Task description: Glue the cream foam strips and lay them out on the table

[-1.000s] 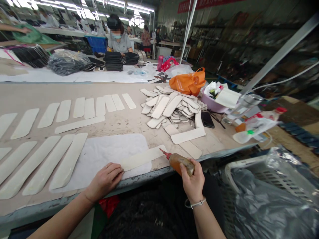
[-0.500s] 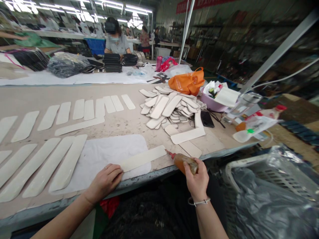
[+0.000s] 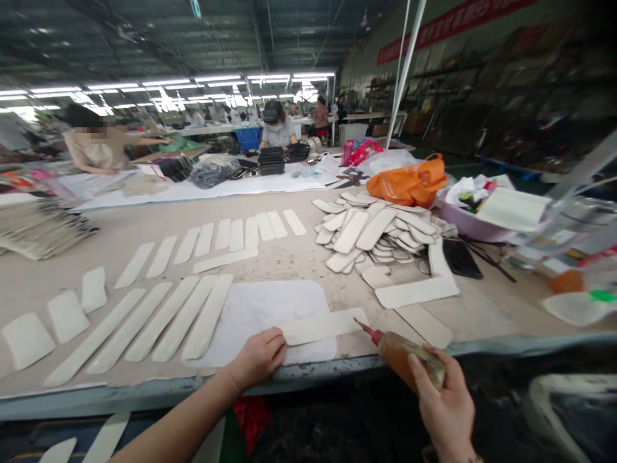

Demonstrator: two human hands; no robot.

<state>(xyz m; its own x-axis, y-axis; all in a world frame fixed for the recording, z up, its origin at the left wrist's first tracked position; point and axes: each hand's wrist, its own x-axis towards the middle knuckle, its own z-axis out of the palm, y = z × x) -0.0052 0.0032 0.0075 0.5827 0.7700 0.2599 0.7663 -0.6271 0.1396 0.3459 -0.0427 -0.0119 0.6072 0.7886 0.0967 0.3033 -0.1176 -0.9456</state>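
Amber glue fills the squeeze bottle [image 3: 407,360] that the right hand [image 3: 446,405] grips around its body at the near table edge, its red nozzle pointing left at the right end of a pale strip [image 3: 322,326]. That strip lies partly on a white cloth [image 3: 260,308] close to the front edge of the table [image 3: 110,225], and the left hand [image 3: 258,357] rests curled with its fingertips pressing the strip's left end down onto the cloth. Left of the cloth, four long pale strips [image 3: 159,321] lie side by side at a slant, with a few shorter pieces [image 3: 62,315] beyond them to the left. Farther back a row of short strips [image 3: 226,238] runs across the table, and to the right a heap of cut pieces [image 3: 371,235] sits next to a black phone [image 3: 461,258]. Behind the heap are an orange bag [image 3: 409,183] and a lilac basin [image 3: 465,222]. At the next table, people [image 3: 277,125] sit behind stacks of dark material.
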